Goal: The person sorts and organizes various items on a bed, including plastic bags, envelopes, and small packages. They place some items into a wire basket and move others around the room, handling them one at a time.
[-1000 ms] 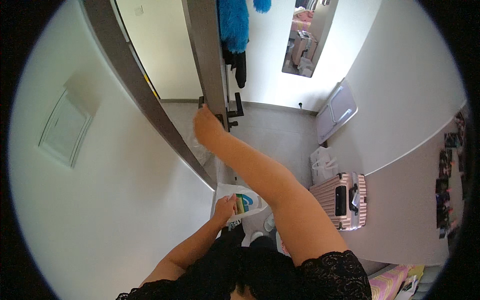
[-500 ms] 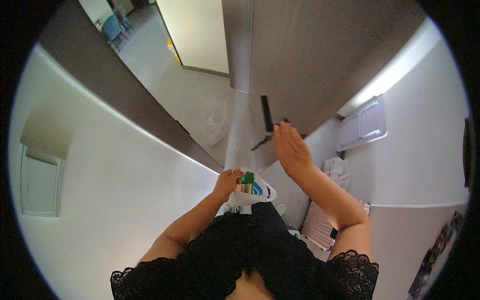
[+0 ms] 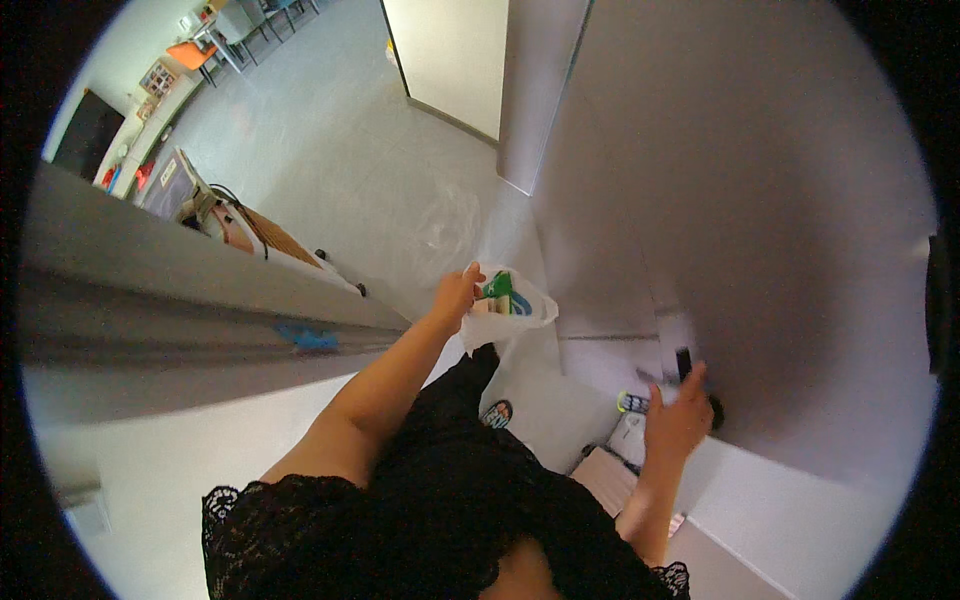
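My left hand (image 3: 458, 300) is closed on the rim of a white plastic bag (image 3: 490, 333), which hangs in front of my legs. In the bag's mouth shows a green package (image 3: 499, 287), with something blue and white beside it. On the right, my right hand (image 3: 678, 420) is at the broad brown-grey door (image 3: 730, 200). Its thumb stands apart from the fingers, and the fingertips are next to the black door handle (image 3: 684, 361). The hand hides part of the black fitting; whether it touches the handle is unclear.
A grey door frame (image 3: 200, 320) runs along the left. Beyond the doorway, a crumpled clear plastic sheet (image 3: 445, 225) lies on the floor. Farther off stand a cream cabinet (image 3: 450, 60), an orange chair (image 3: 192, 55) and a dark screen (image 3: 88, 135). A pink ribbed item (image 3: 605, 485) is by the wall.
I have moved forward into the doorway, and more of the room beyond shows. The door has swung to the right, my right hand moving along with its handle. The bag stays in my left hand.
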Demonstrator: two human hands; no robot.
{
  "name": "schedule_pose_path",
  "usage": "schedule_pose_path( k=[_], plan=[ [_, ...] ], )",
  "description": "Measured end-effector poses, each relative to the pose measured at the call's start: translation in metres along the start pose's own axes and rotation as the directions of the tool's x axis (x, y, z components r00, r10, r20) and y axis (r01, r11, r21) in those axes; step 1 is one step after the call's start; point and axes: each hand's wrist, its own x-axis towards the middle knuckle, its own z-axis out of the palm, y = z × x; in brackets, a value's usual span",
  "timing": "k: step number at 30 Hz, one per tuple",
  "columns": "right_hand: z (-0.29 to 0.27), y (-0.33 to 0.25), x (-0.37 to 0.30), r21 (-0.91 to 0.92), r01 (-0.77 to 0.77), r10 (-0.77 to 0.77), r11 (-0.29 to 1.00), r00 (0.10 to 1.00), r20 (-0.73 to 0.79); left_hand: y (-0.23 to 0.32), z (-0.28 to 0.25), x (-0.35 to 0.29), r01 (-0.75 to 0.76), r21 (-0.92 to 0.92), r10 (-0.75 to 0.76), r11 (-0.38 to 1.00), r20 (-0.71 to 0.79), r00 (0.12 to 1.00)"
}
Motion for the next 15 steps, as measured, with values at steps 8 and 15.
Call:
schedule_pose_path(
  k=[8,15],
  plan=[
    [0.024,0.072,0.081,-0.237,-0.28,0.294,0.93,0.955,0.027,0.056,0.003,0.18,0.079,-0.201,-0.108,0.976,-0.139,0.984],
    [0.012,-0.048,0.183,-0.022,-0.008,0.008,1.0,1.0,0.009,0.159,-0.077,0.247,0.053,-0.296,-0.103,0.954,-0.158,0.982]
  ],
)
